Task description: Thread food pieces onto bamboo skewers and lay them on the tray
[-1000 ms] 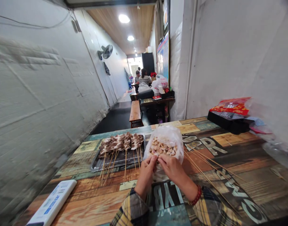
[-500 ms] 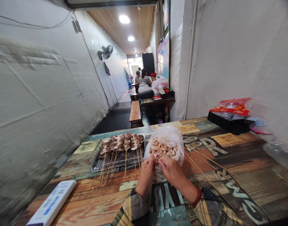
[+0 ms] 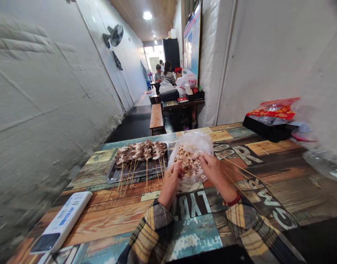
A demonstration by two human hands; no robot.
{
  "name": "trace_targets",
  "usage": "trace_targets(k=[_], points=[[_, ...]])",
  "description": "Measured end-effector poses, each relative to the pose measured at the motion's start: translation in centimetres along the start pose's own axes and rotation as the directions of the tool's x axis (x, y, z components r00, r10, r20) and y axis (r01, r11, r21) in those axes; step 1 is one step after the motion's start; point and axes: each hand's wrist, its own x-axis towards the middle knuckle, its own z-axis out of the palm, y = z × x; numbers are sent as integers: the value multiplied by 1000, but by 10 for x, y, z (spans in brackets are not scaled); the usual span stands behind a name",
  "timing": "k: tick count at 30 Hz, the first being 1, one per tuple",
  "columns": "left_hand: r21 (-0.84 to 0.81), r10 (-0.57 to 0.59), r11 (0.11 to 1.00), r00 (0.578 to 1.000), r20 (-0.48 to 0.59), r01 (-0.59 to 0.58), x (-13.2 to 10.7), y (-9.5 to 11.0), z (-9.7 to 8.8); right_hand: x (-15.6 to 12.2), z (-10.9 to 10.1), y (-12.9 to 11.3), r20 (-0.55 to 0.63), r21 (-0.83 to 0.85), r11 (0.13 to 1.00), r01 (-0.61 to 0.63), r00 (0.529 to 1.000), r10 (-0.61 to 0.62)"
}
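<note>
A white plastic bag (image 3: 194,139) stands open on the table, filled with small pale-brown pieces (image 3: 188,161) that look like cut mushroom. My left hand (image 3: 171,179) is at the bag's near left edge, its thumb and fingers pinched together; what lies between them is too small to make out. At the bag's right side, my right hand (image 3: 212,170) has its fingertips closed over the pieces, and what they grip is hidden. Left of the bag is a metal tray (image 3: 110,176) with grey-brown mushroom-like pieces (image 3: 141,151) threaded on wooden skewers (image 3: 147,176), sticks towards me.
Bare skewers (image 3: 248,172) lie right of the bag. A white and blue box (image 3: 65,220) sits at the left front. At the back right is a black tray (image 3: 267,128) with red packaging (image 3: 275,110). Beyond are a bench (image 3: 156,116), another table and seated people (image 3: 168,73).
My hands, close together over the near side of the bag before, have moved apart. The right one has gone to the bag's right side. The camera view has tilted downward.
</note>
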Motion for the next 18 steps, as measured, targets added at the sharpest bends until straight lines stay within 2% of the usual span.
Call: trace_targets(k=[2, 4, 7, 9, 11, 13, 16, 18], points=[[56, 38, 998, 998, -59, -35, 5, -3, -3, 6, -8, 12, -52, 5, 998, -58, 997, 58], [123, 69, 991, 995, -78, -59, 11, -7, -6, 9, -11, 18, -56, 20, 997, -72, 996, 73], [217, 128, 970, 988, -83, -108, 17, -12, -9, 9, -9, 17, -27, 8, 999, -33, 999, 33], [338, 225, 922, 972, -70, -189, 19, -12, -8, 8, -7, 14, -12, -20, 1000, -1, 1000, 1], [497, 338, 813, 941, 21, -303, 20, -8, -1, 8, -4, 12, -6, -47, 999, 10, 1000, -10], [630, 400, 651, 897, 189, -424, 20, -3, 10, 8, -3, 12, -2, -61, 998, 9, 1000, -9], [739, 387, 394, 827, 407, -547, 19, 3, 29, 9, -3, 12, 16, -65, 998, 26, 1000, -25], [783, 343, 257, 811, 474, -567, 20, 4, 39, 10, -4, 11, 32, -70, 997, 29, 999, -27]])
